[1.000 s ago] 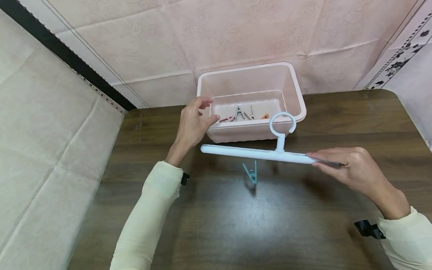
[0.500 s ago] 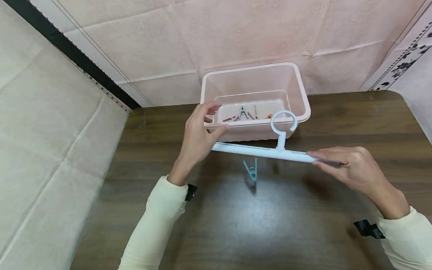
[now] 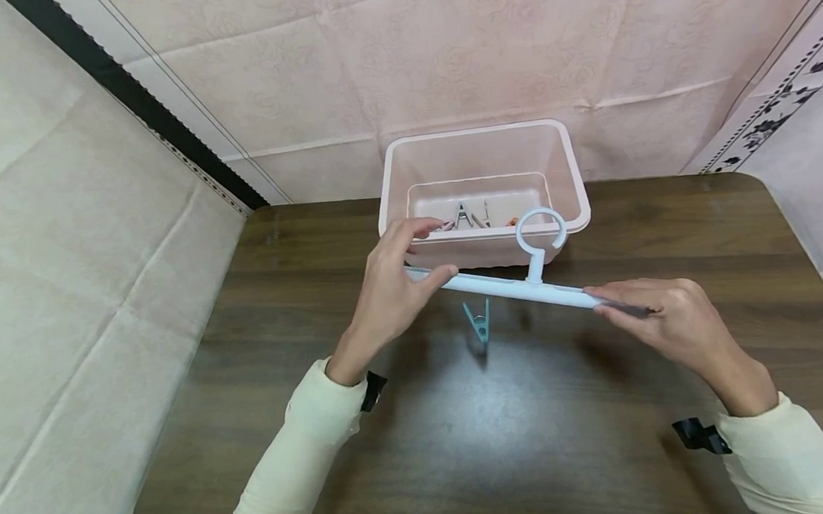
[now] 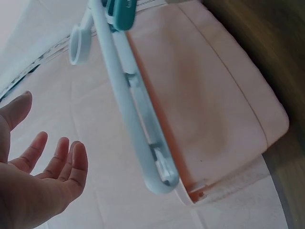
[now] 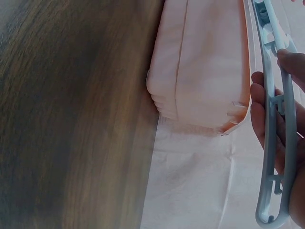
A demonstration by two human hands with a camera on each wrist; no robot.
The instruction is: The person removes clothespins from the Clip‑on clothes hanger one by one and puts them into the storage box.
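My right hand (image 3: 666,317) grips one end of a pale blue plastic clothes hanger (image 3: 504,287), thumb on one side and fingers on the other in the right wrist view. The hanger is held edge-on above the table, its hook (image 3: 540,231) upward. My left hand (image 3: 392,285) is at the hanger's other end with its fingers spread; the left wrist view shows a gap between those fingers and the hanger's rounded tip (image 4: 162,183). A teal clothespin (image 3: 480,325) shows just below the hanger. In the left wrist view this clothespin (image 4: 124,14) overlaps the bar and appears clipped on.
Behind the hanger a pale pink plastic basket (image 3: 488,249) stands at the table's back edge, with several clothespins (image 3: 464,217) on its floor. The brown wooden table (image 3: 505,438) extends in front. Pale cloth (image 3: 477,52) hangs behind the table and at both sides.
My left hand has moved right and down from the basket's front left corner to the hanger's left end. The right hand keeps its grip, and the hanger barely shifts.
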